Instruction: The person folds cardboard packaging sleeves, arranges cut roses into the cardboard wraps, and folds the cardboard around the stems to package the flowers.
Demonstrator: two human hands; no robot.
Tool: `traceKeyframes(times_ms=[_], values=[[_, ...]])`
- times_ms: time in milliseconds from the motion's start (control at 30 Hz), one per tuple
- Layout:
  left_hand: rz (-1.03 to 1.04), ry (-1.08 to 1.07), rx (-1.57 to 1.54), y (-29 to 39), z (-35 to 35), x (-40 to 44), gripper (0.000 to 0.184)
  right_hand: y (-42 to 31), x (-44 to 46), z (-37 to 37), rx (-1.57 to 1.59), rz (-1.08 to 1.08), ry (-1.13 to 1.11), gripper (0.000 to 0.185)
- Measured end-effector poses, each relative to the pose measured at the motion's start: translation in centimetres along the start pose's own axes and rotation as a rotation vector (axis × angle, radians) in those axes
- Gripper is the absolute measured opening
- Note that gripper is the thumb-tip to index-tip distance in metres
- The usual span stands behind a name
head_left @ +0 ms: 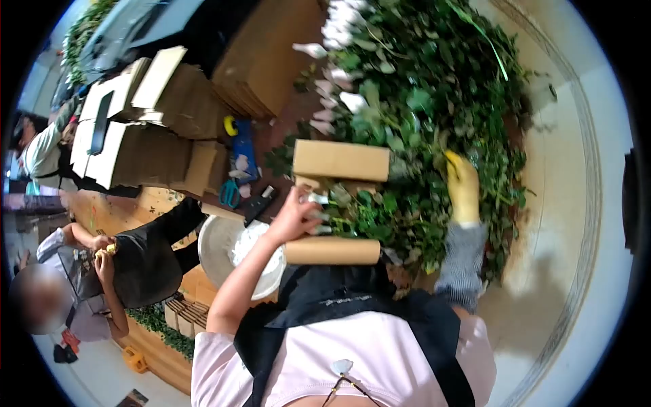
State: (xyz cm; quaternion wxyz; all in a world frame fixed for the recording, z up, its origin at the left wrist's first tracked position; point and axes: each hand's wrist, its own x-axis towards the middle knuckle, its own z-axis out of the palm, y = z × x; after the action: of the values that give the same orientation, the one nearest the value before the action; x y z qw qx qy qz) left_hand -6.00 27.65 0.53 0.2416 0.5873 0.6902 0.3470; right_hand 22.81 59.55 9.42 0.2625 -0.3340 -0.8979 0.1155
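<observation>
My bare left hand [293, 217] curls its fingers around a white-sleeved flower bud [317, 199], likely a rose, between a cardboard box [342, 160] and a rolled-edge cardboard piece [332, 251]. Leafy stems [376, 210] run from the buds toward the right. On my right hand [464, 186] is a yellow glove; its fingers are close together among the stem ends, and the leaves hide what they grip, if anything. Beyond both hands lies a large heap of leafy flower stems [434, 74], with white-sleeved heads [339, 27] along its left side.
A white bucket [210, 254] stands beside my left forearm. Turquoise scissors [229, 193], a black-handled tool [260, 203] and yellow tape [231, 126] lie near stacked cardboard [258, 54]. At left, a co-worker in a dark apron [146, 268] handles small pale flowers. Another person [47, 152] is behind open boxes.
</observation>
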Motion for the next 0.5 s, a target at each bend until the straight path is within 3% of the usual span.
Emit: traceKeyframes(times_ms=[33,167,267,367,433,500], values=[[0.059,0.017,0.030,-0.1,-0.1,0.1,0.035,-0.5,-0.4,-1.2,0.000,0.008,-0.030,0.028],[-0.024,-0.010,-0.181,-0.8,0.5,-0.1,0.044,-5.4,-2.8,-5.0,0.138,0.213,-0.206,0.030],[0.026,-0.001,0.032,0.3,-0.7,0.1,0.058,-5.0,-5.3,-5.6,-0.020,0.018,0.069,0.029],[0.011,-0.029,0.115,0.7,-1.0,0.4,0.067,-7.0,-6.1,-8.9,-0.094,0.233,0.133,0.027],[0.010,-0.030,0.166,0.8,-0.9,0.4,0.067,-6.9,-6.5,-9.6,0.018,0.160,0.063,0.030],[0.033,-0.011,0.173,0.9,-1.1,0.5,0.066,-8.0,-6.6,-8.0,0.125,0.091,-0.254,0.034]])
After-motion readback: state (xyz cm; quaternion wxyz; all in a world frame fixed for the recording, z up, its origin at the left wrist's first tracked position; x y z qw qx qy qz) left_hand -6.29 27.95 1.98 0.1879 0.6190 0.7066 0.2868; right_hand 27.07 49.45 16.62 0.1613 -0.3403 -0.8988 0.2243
